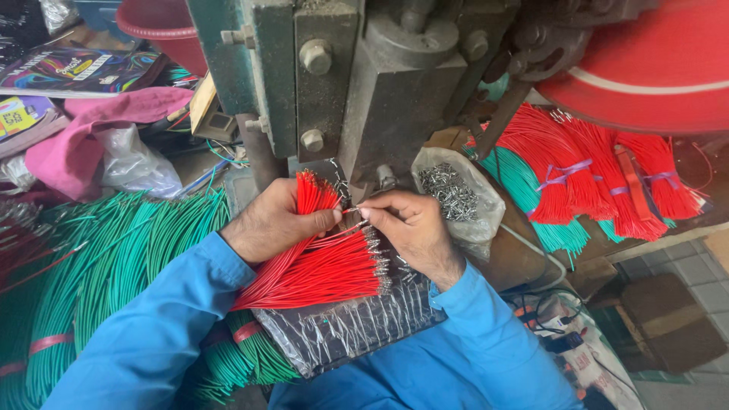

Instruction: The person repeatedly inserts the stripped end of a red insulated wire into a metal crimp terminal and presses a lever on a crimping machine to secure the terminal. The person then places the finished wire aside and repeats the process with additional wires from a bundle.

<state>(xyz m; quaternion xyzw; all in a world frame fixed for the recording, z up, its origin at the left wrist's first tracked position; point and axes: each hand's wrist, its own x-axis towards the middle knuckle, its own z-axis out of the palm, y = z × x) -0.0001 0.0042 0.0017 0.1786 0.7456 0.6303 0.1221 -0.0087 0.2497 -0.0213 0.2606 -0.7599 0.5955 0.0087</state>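
The left hand grasps a bunch of red wires; the right hand pinches one wire, best kept straight toward the press.

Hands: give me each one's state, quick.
Left hand: closed around a bundle of red wires.
Right hand: fingers pinched on a single red wire at the press.

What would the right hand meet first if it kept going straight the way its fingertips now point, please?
Probably the left hand and its bunch of red wires: the right hand points leftward at them, pinching one red wire.
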